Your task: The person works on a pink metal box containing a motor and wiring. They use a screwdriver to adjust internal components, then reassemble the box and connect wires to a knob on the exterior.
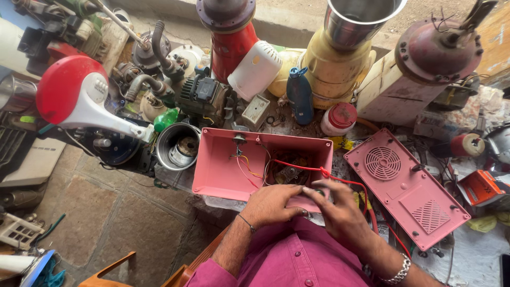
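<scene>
My L hand [271,204] & R hand [340,212] clamp pink appliance casing [228,170] near rim; keep red wire [340,179] clear, grip steady.

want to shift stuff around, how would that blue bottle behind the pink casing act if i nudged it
The blue bottle stands upright, tall and narrow, so a nudge would likely tip it. Once down, its round body would probably roll. It looks like plastic, likely light; how full it is can't be told.
</scene>
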